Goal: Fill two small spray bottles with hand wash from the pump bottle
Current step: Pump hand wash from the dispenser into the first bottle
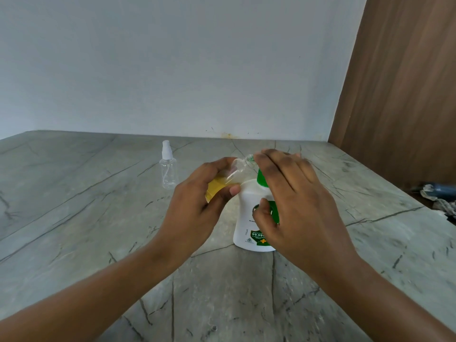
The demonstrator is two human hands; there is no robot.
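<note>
1. Head view, nearest first: your right hand lies over the top of the pump bottle. Its fingers are laid fairly straight across the green pump and the thumb sits in front of the label. It grips nothing and looks set to press.
2. Just left of the pump bottle, your left hand is wrapped round a small spray bottle with its sprayer off. The bottle is tilted, with its open neck up against the pump's head. Yellow hand wash pools in its lower end.
3. To do this step well, I judge you should set the neck right under the spout before each press. Press slowly and fully, then let the pump rise.
4. See that the pump bottle's base sits flat on the counter, since an off-centre press could tip it.
5. Lessen the tilt as the level climbs, or the wash may run back out of the neck.
6. Your right fingers cover the spout and the mouth of the neck, so you cannot tell whether they line up. The removed sprayer is not in sight.
7. Beyond the pump bottle and to its left, well apart, the second spray bottle stands upright with its sprayer on. It looks empty and is not yet filled.
8. Far right of the pump bottle, at the frame edge, some crumpled stuff is cut off and too blurred to name.
</note>
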